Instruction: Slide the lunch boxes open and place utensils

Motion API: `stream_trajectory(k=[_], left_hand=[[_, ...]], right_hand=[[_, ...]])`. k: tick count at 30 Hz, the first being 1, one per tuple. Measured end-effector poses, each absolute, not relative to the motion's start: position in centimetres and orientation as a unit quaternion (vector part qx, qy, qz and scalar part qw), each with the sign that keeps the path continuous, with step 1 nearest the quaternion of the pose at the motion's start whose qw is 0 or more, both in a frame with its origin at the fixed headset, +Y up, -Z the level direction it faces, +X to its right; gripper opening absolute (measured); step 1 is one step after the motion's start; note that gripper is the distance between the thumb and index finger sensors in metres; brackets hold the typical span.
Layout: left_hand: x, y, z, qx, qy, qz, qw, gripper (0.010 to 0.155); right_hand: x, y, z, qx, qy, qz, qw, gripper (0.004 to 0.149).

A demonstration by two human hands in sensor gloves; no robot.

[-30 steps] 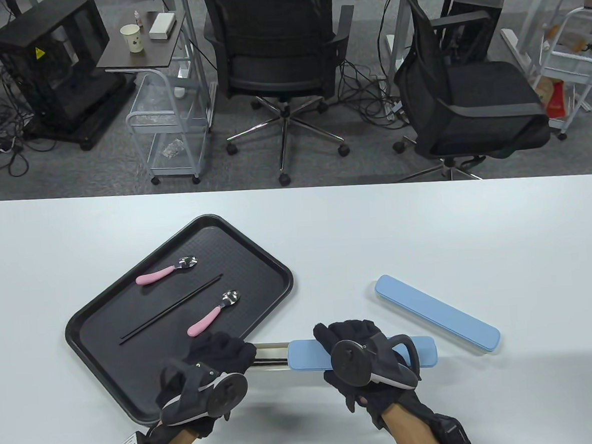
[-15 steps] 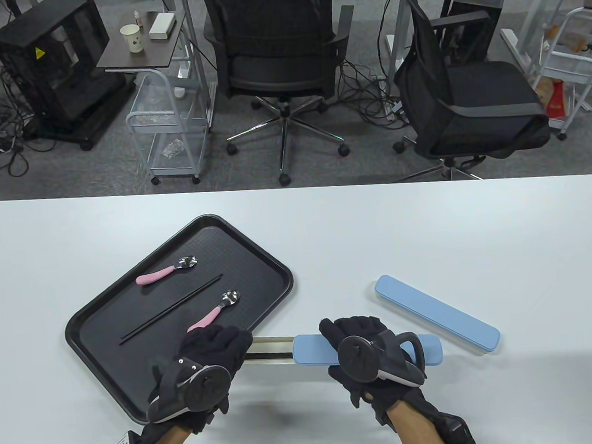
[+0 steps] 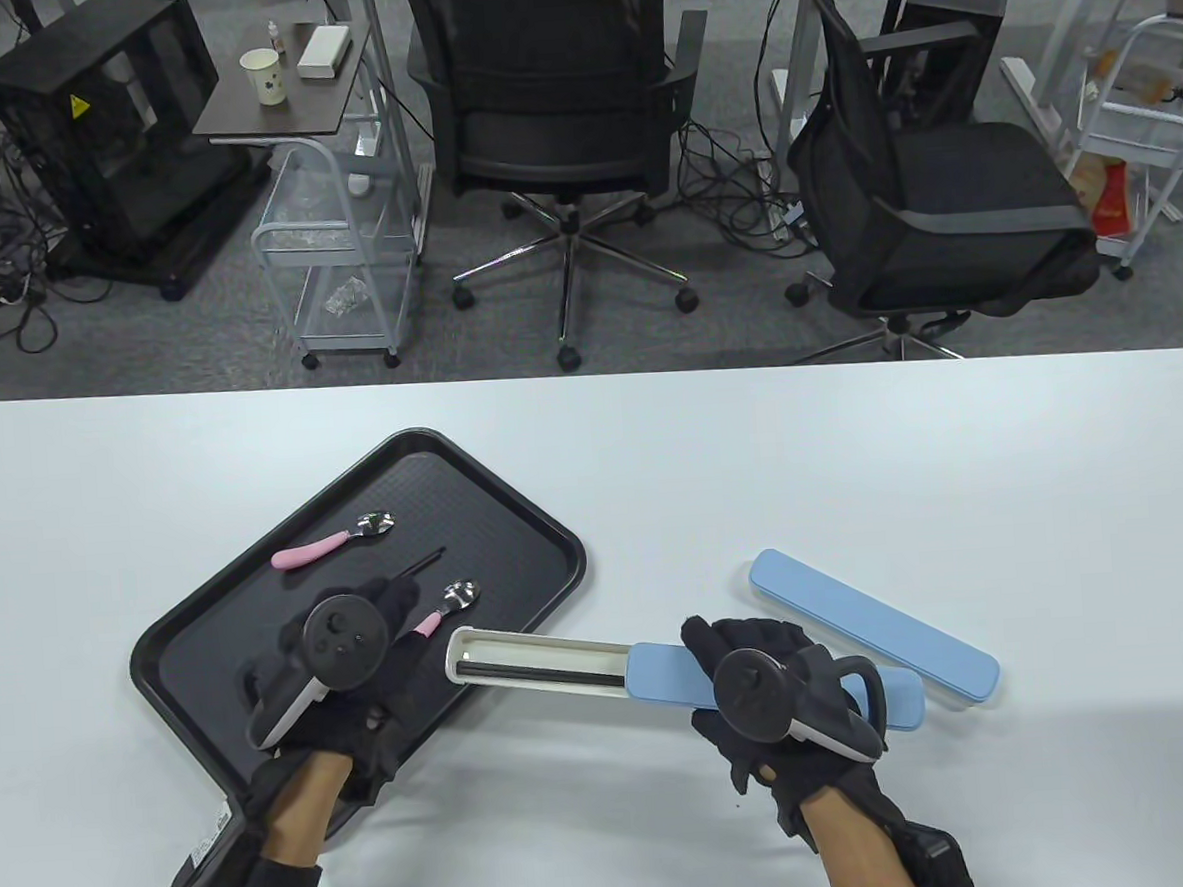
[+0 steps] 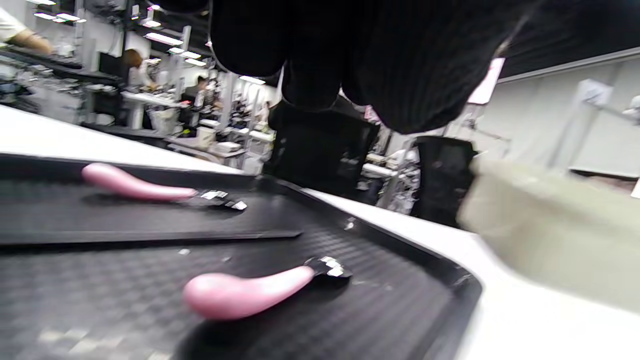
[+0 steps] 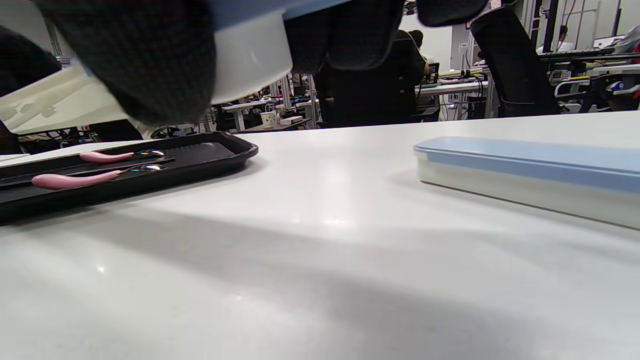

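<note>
My right hand (image 3: 756, 679) grips the blue lid (image 3: 666, 671) of a long lunch box and holds it a little above the table. The lid is slid back. The white base (image 3: 484, 652) sticks out to the left with black chopsticks (image 3: 540, 670) lying in it. In the right wrist view my fingers (image 5: 140, 65) wrap the box (image 5: 250, 55). My left hand (image 3: 363, 633) hovers over the black tray (image 3: 516, 513) and holds nothing. It is just above a pink-handled spoon (image 3: 451, 604) (image 4: 250, 295) and a pair of black chopsticks (image 3: 421, 564). A second pink spoon (image 3: 332, 541) lies farther back.
A second blue lunch box (image 3: 873, 627), closed, lies on the white table to the right of my right hand, also in the right wrist view (image 5: 525, 170). The open box's white end (image 4: 550, 235) hangs over the tray's near corner. Office chairs stand beyond the far table edge.
My left hand let go of the box's base and moved up over the tray. My right hand shifted right and turned the box, whose base now shows much farther out of the lid.
</note>
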State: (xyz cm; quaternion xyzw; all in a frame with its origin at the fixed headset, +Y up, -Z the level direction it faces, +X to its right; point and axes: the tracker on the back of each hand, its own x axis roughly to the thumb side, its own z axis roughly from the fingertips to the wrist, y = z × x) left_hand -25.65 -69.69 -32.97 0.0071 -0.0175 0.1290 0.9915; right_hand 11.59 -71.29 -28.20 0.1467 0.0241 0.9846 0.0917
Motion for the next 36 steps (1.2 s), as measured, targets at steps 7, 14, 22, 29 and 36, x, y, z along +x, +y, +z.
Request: stream_trajectory(k=[7,14,22,29,36], left_hand=[[-26.7,-73.5,-34.8,-0.056,0.061,0.1,0.992,0.064],[-26.2,-75.5,-35.7,-0.12,0.108,0.067,0.985,0.068],[-24.9,-76.1,-36.1,-0.136,0.118,0.024,0.983,0.059],[-24.3,-76.4,-36.3,-0.141,0.117,0.0,0.983,0.055],[-25.0,-76.1,-36.0,-0.117,0.113,0.028,0.986,0.054]], right_hand=[[12.2,-71.3,-28.4,0.139,0.027,0.985,0.095,0.08],[12.3,-71.2,-28.4,0.136,0.027,0.986,0.096,0.08],[12.4,-71.2,-28.4,0.134,0.027,0.986,0.097,0.081],[12.5,-71.1,-28.4,0.134,0.029,0.986,0.095,0.08],[12.4,-71.2,-28.4,0.136,0.03,0.986,0.093,0.08]])
